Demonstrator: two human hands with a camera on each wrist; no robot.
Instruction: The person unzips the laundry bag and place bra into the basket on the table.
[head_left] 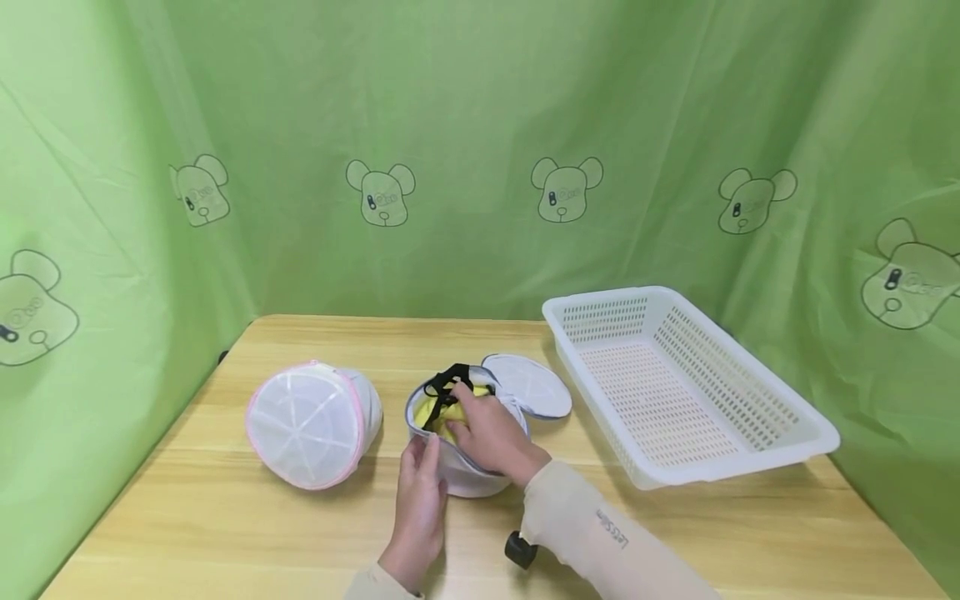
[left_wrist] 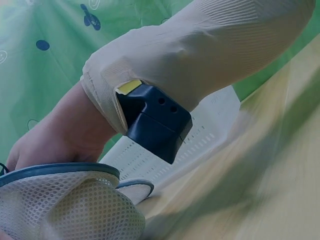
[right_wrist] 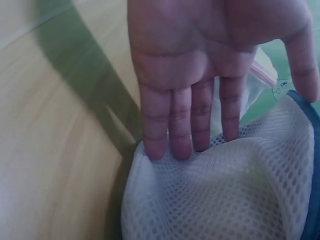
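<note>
A round white mesh laundry bag (head_left: 471,475) with a blue-trimmed rim stands on the table, its lid (head_left: 531,385) folded back to the right. Inside lies a yellow cloth item (head_left: 472,407) with black straps (head_left: 442,392). My right hand (head_left: 491,429) reaches into the opening over the yellow cloth, forefinger and thumb spread apart; its other fingers are hidden. Against the bag's left side rests my left hand (head_left: 420,496). The right wrist view shows the left hand's straight fingers (right_wrist: 156,120) touching the mesh, thumb up at the rim.
To the left, a second mesh bag (head_left: 303,425) with pink trim lies on its side. A white perforated plastic basket (head_left: 720,400) takes up the table's right. Green curtains (head_left: 465,258) hang behind and at both sides. A dark wrist camera (head_left: 520,550) sits under the right sleeve.
</note>
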